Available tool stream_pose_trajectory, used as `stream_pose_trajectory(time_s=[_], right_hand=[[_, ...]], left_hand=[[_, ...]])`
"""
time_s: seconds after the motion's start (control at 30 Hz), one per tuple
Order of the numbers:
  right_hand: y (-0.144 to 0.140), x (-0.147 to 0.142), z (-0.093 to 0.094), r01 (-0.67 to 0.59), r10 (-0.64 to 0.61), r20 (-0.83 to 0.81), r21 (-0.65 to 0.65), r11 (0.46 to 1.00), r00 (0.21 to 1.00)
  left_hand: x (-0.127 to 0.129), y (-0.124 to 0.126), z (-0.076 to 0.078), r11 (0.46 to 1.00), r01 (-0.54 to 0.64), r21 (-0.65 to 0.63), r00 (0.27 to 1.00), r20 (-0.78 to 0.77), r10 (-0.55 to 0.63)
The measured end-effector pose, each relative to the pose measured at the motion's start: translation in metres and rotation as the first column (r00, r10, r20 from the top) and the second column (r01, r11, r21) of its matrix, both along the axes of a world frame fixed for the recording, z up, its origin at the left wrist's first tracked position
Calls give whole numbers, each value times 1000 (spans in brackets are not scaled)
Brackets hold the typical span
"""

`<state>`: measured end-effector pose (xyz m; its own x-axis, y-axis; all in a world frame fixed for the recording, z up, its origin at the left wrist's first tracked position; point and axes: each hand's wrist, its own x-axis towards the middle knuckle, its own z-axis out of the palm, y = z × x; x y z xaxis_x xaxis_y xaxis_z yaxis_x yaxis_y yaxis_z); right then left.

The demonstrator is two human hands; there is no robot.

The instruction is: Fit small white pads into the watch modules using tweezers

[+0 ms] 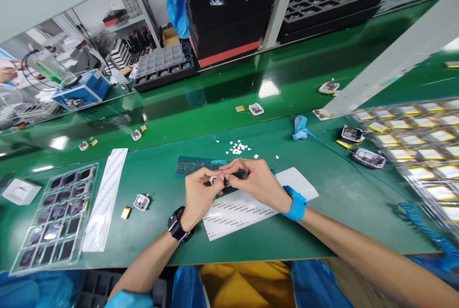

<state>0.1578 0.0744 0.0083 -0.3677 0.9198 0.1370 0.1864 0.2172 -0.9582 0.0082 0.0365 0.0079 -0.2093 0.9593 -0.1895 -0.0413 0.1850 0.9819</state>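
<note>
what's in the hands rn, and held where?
Both hands, left hand and right hand, pinch one small module between fingertips, grip at its opposite ends. Finer contact too small to tell.

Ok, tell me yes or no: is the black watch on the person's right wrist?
No: the black watch sits on the left wrist, behind the left hand, while the right hand has a blue wrist strap behind it.
</note>
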Motion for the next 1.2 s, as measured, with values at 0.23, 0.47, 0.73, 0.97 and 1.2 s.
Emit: stream_pose_trajectory(time_s=[0.23,0.47,0.73,0.97,1.2], right_hand=[[3,4,-1,-86,22,173,374,923,985],[3,6,-10,-168,43,233,552,817,972],[13,18,4,11,-38,121,213,977,992],[3,48,-4,-269,281,18,-241,933,960],[-1,58,-26,-168,172,-28,-422,891,985]], left_hand=[[-8,2,3,994,80,-72,983,170,-66],[-5,-1,6,991,123,-49,984,132,-116],[-15,2,5,968,211,139,914,-378,-145],[-23,3,13,986,37,161,881,-471,44],[-6,-2,5,947,269,-178,929,306,-206]])
